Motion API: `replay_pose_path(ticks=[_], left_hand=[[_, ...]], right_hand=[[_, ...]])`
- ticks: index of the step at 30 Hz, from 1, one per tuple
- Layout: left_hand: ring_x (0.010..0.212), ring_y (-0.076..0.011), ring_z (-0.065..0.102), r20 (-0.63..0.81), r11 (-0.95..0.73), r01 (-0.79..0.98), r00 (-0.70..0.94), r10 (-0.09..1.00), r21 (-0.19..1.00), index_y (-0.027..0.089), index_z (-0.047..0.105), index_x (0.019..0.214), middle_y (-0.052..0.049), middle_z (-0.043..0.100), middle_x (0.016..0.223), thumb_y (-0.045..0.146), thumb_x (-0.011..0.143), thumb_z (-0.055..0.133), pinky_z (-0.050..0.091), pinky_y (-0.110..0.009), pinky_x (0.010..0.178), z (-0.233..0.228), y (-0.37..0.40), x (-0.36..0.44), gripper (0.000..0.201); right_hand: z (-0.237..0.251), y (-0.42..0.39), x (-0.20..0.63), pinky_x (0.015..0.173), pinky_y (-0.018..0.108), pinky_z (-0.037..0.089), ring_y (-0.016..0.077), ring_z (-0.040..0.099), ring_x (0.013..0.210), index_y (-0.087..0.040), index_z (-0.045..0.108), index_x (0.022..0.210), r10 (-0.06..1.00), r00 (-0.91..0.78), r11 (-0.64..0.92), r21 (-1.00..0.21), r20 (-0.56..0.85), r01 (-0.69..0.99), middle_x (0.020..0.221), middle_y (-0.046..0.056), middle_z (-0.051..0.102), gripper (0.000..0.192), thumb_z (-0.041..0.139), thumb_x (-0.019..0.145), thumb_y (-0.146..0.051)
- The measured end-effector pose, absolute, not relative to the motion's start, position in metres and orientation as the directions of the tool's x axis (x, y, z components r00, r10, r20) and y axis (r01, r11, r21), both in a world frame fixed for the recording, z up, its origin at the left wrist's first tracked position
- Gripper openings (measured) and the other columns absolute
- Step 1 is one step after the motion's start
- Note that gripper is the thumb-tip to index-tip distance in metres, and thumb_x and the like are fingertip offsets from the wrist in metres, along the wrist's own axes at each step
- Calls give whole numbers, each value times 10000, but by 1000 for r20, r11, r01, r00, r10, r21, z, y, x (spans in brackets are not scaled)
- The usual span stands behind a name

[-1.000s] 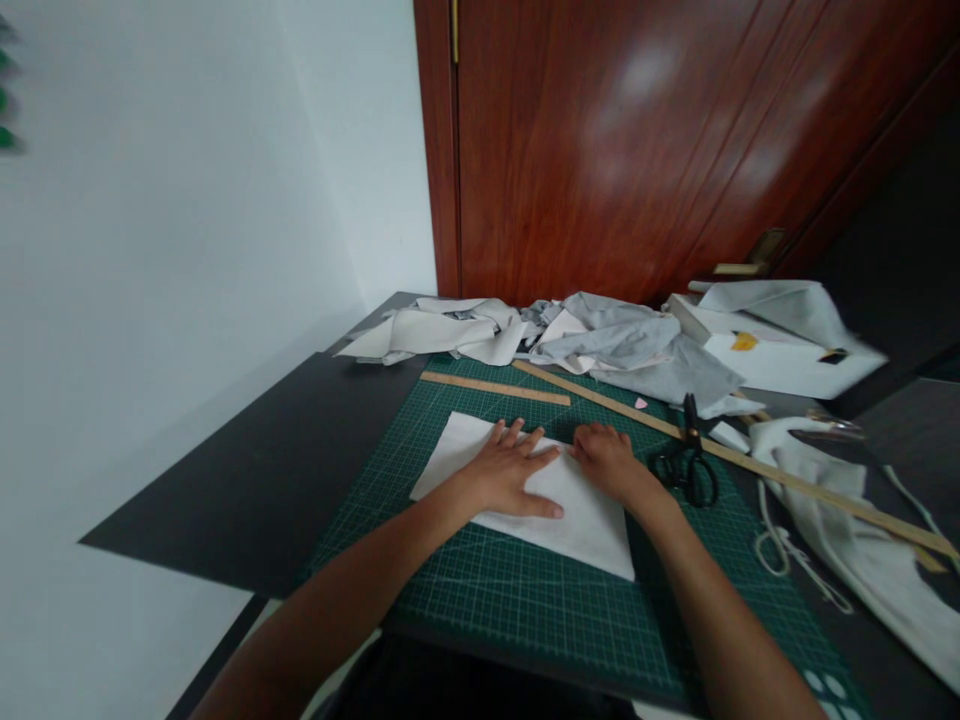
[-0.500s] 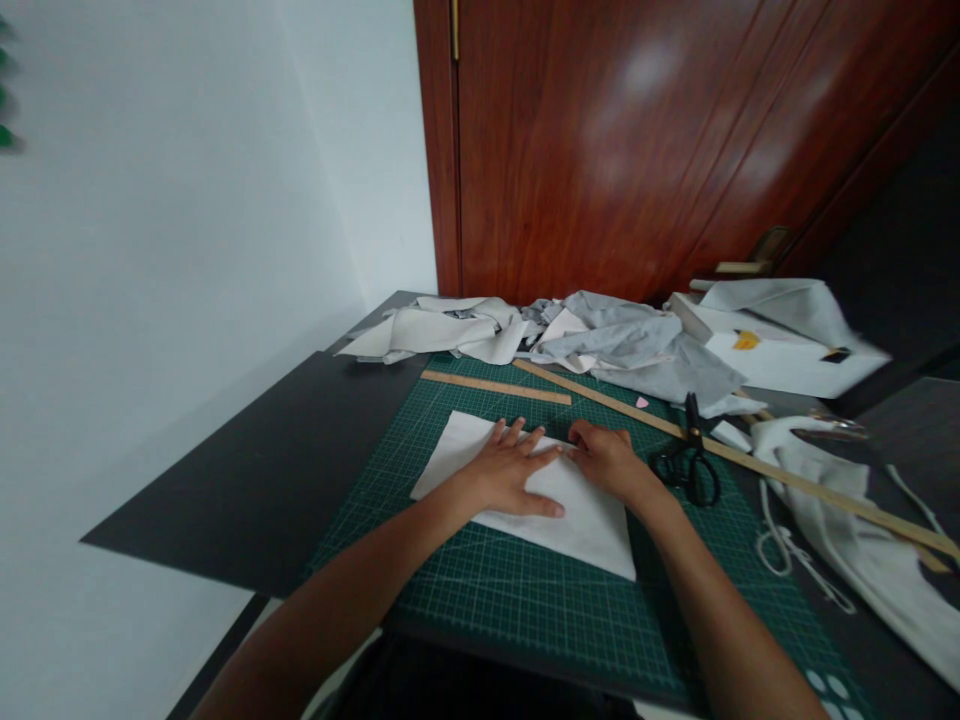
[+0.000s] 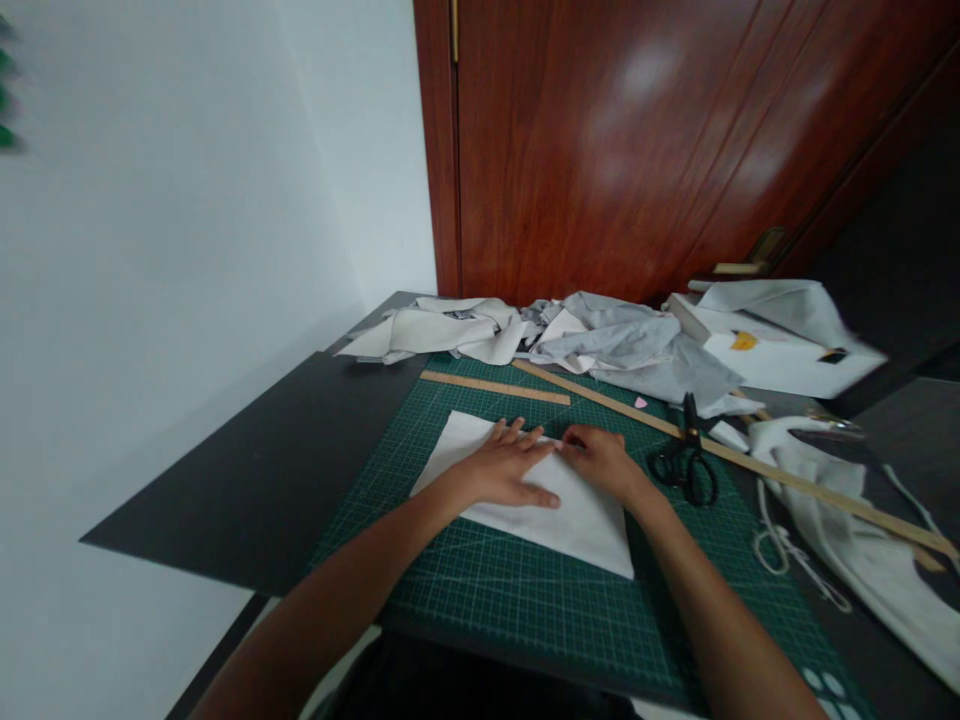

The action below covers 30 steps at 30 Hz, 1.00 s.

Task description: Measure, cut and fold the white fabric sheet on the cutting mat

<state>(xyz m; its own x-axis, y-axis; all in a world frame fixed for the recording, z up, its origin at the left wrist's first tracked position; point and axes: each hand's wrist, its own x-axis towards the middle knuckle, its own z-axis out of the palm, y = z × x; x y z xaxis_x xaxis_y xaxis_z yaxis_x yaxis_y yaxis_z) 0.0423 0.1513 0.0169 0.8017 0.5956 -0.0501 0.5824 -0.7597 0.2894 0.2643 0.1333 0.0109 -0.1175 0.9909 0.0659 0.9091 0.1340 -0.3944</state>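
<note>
White fabric piece [image 3: 465, 450] lies flat on cutting mat [image 3: 525, 600], uncut; left hand [image 3: 502, 472] open flat on it, right hand [image 3: 600, 462] curled at its top edge, scissors [image 3: 686, 462] untouched.

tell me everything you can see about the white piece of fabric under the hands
The white fabric piece is a flat, plain, pale sheet with straight edges and pointed corners, looking like thin cloth or interfacing. It lies skewed on the green cutting mat, near its middle, with no print or marks visible. The left hand rests palm down on it with fingers spread, and the right hand presses its far edge beside the left fingertips. Its near right corner lies free on the mat.
</note>
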Motion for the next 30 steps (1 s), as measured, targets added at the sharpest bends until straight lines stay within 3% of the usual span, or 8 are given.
replay_pose_path(ticks=[3,6,15,18,21,23,26,30], left_hand=[[1415,-354,460,123,-769,580,771,625,269,273,583,1412,-82,560,1509,607,982,551,340,-538,1165,16,158,44,545],[1211,-272,600,247,-749,617,707,663,242,207,682,1216,-75,690,1258,410,1009,581,451,-422,1061,11,165,45,307],[1207,-269,581,338,-736,623,655,676,266,215,655,1304,-78,669,1292,262,996,585,454,-435,1059,-7,177,41,319],[1155,-258,603,356,-743,591,653,669,313,210,712,1132,-67,690,1192,211,962,616,465,-418,1036,-8,180,42,195],[1084,-232,625,423,-748,531,618,663,398,193,718,947,-60,699,1080,141,913,645,483,-367,988,-5,184,41,96],[1047,-219,632,452,-769,463,625,636,442,184,718,899,-57,700,1031,126,899,657,484,-344,969,-1,188,38,84],[912,-180,654,369,-781,350,732,572,518,178,735,895,-36,709,941,143,895,689,491,-291,858,8,194,30,58],[902,-176,666,272,-787,305,820,503,536,174,760,889,-35,749,921,135,844,766,469,-281,850,16,196,21,60]], right_hand=[[6,136,261,763,335,283,226,666,948,-229,685,930,991,-104,131,-412,88,902,954,37,763,169,538,972,-303],[3,136,257,769,339,268,229,654,977,-223,676,912,989,-81,125,-415,123,901,988,44,755,136,549,958,-238],[16,127,254,830,340,340,220,635,938,-222,631,916,938,-249,332,-420,241,845,915,41,702,166,496,952,-133],[24,123,253,798,302,402,191,626,865,-233,615,941,871,-386,491,-541,303,683,889,21,679,140,489,979,-183],[27,123,255,727,278,424,172,608,778,-239,635,941,861,-416,499,-650,293,573,845,-7,672,154,519,1007,-315],[25,126,259,710,275,443,172,617,770,-234,656,913,875,-396,465,-712,279,526,827,-7,680,252,499,1023,-396],[15,137,267,736,301,490,191,653,787,-222,674,878,906,-251,423,-735,340,530,834,23,709,350,434,1039,-419],[-2,147,270,866,380,502,244,677,912,-207,718,954,904,-125,391,-673,409,627,967,91,743,199,561,958,-330]])
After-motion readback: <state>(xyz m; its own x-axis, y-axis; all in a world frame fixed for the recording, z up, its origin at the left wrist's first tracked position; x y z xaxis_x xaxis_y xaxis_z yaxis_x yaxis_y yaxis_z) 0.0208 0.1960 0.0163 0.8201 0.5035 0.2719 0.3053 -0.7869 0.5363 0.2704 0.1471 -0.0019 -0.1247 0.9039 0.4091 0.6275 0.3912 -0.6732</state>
